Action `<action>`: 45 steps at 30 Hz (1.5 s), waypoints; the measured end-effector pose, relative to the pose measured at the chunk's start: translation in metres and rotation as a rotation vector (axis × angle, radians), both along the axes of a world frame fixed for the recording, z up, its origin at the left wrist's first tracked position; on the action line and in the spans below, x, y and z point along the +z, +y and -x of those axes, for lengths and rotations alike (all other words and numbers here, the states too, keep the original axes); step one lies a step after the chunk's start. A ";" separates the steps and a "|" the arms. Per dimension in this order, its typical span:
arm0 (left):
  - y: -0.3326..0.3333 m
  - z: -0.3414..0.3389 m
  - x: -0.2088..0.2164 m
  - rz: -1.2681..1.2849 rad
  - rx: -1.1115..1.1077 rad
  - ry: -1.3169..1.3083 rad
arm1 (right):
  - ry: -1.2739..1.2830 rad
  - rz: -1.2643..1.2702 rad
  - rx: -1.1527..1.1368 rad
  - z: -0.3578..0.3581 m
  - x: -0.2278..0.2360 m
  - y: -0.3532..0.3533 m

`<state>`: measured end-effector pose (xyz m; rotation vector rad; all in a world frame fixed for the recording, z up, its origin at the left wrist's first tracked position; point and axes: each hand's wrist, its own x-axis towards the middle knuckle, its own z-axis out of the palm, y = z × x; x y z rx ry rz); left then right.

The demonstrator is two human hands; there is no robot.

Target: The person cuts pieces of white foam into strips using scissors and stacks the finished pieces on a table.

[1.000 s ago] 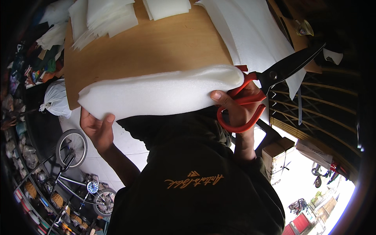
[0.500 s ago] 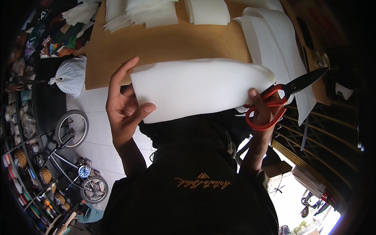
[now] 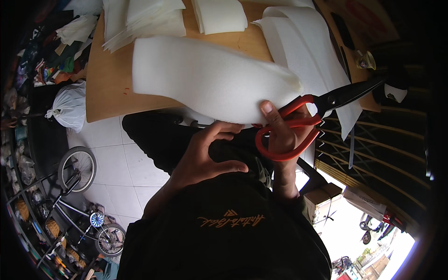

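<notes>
A folded white foam sheet point(image 3: 200, 74) stretches from my right hand out over the table, its far end reaching left. My right hand point(image 3: 282, 133) pinches the sheet's near right end under the thumb. Hooked in that same hand is a pair of scissors point(image 3: 298, 122) with red handles, its black blades pointing right, away from the sheet. My left hand point(image 3: 205, 151) is off to the left in front of my body, thumb and fingers apart. Its fingertips come close to the sheet's lower edge; whether they touch it I cannot tell.
The brown table point(image 3: 105, 93) bears stacked white sheets point(image 3: 156, 23), a folded white piece point(image 3: 219, 16) and long white sheets point(image 3: 303, 42) draping over its right edge. A white bag point(image 3: 69, 106) and a bicycle point(image 3: 77, 210) stand to the left. A cardboard box point(image 3: 322, 193) sits lower right.
My left hand has let go of the sheet's left end and moved down and right. That end now extends over the table. My right hand has shifted left with the scissors and sheet.
</notes>
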<state>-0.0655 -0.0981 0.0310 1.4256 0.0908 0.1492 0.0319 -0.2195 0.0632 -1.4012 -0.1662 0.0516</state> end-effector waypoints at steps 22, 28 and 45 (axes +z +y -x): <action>0.072 -0.001 -0.052 -0.237 0.172 -0.795 | 0.100 -0.090 0.391 -0.006 -0.014 -0.021; 0.075 -0.011 -0.026 -0.308 0.197 -0.786 | 0.211 0.023 0.330 0.008 -0.028 -0.032; 0.076 0.004 -0.011 -0.670 0.127 -0.692 | 0.224 -0.044 0.166 0.013 0.016 -0.022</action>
